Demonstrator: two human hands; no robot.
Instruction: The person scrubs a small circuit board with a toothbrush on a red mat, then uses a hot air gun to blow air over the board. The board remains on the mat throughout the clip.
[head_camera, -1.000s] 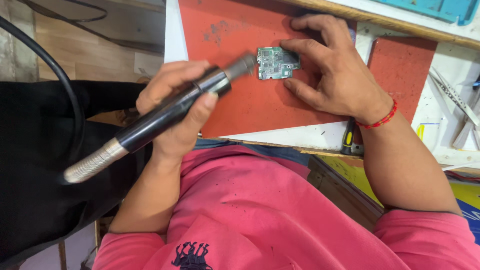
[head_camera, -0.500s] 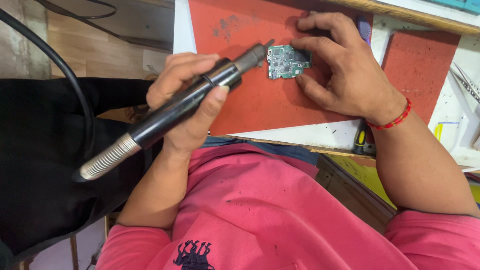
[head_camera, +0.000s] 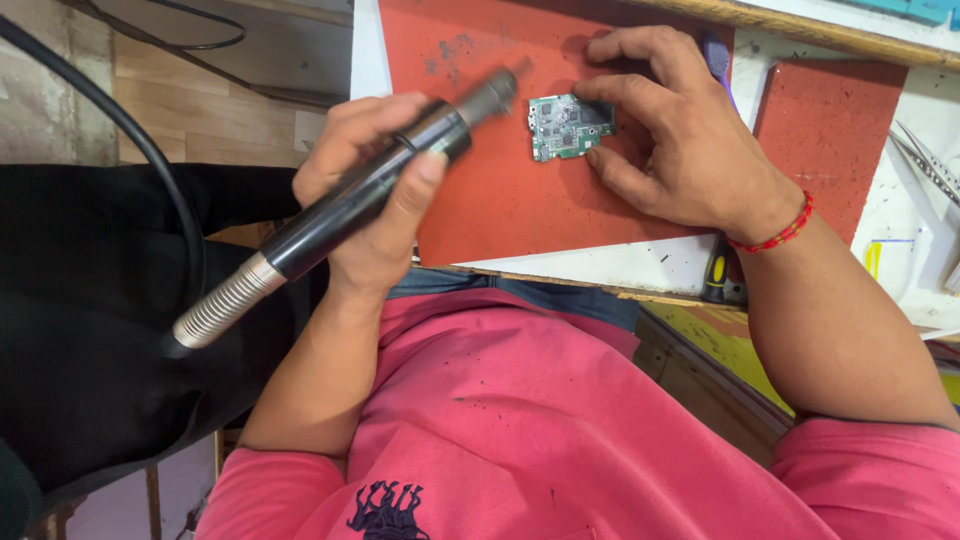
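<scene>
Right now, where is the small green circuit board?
In the head view, the circuit board lies on the red mat, upper centre, under the right hand's fingers, just right of the hot-air tool's nozzle.

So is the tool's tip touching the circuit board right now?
No, the tool in the left hand has its tip clear of the circuit board, over the red mat.
</scene>
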